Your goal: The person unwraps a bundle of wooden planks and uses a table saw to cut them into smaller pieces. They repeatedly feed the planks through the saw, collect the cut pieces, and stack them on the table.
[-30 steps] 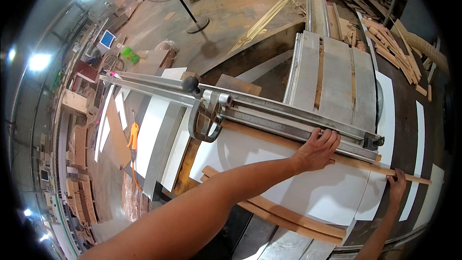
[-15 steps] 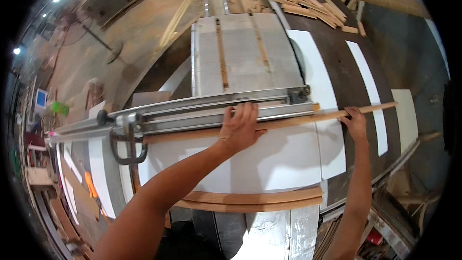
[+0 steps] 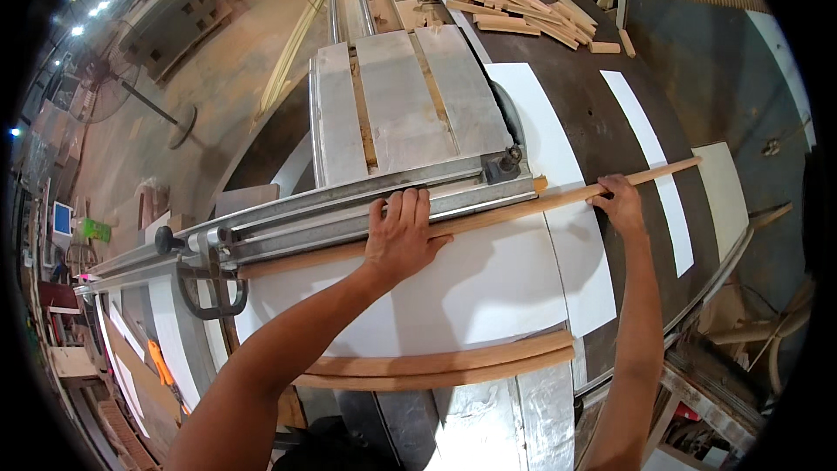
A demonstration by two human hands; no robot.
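Note:
A long, narrow wooden strip (image 3: 501, 214) lies along the near side of a metal fence (image 3: 331, 218) on a sliding saw table. My left hand (image 3: 398, 231) is closed over the fence, fingers hooked on its top and thumb against the strip. Farther right, my right hand (image 3: 621, 203) pinches the strip between thumb and fingers, past the fence end. The strip's right end reaches over a dark tabletop. Beneath it is a white panel surface (image 3: 418, 296). Two more wooden strips (image 3: 445, 362) rest together along the near edge. No saw blade can be made out.
A slotted metal table (image 3: 392, 105) stands beyond the fence. On the dark tabletop (image 3: 580, 126) lie a heap of wood offcuts (image 3: 523, 13) and a white strip (image 3: 649, 166). A black looped handle (image 3: 214, 296) sits at the fence's left. An orange-handled tool (image 3: 160, 362) lies farther left.
The whole view has shifted, so the scene appears farther left. Both hands keep their holds, and the wooden strip stays along the fence.

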